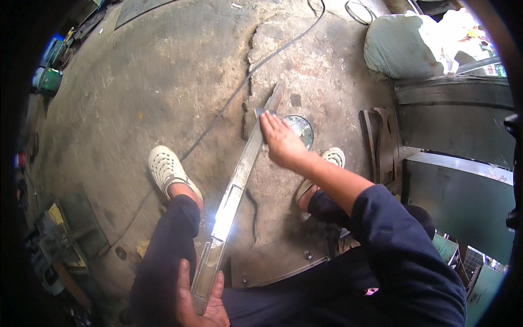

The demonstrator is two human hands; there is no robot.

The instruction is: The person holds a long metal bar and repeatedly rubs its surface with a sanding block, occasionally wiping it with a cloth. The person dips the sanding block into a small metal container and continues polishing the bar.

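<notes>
A long, narrow metal bar (239, 174) slants from my lap toward the far floor, with slots cut in its near half and a bright glare on its middle. My left hand (199, 302) cradles the near end, thumb on one side and fingers on the other. Near the far end, my right hand (284, 143) presses a small dark grey sheet (259, 111), which looks like sandpaper, against the bar. Most of that sheet is hidden under my fingers. Just beyond the right hand, a round container (308, 133) stands on the floor, partly covered by the hand.
A black cable (234, 101) runs across the cracked concrete floor (163, 82). My feet in pale clogs (166, 166) flank the bar. Dark metal cabinets (452, 125) and a white sack (403, 46) stand at the right. Metal pieces (378, 144) lean near them; clutter lies at left.
</notes>
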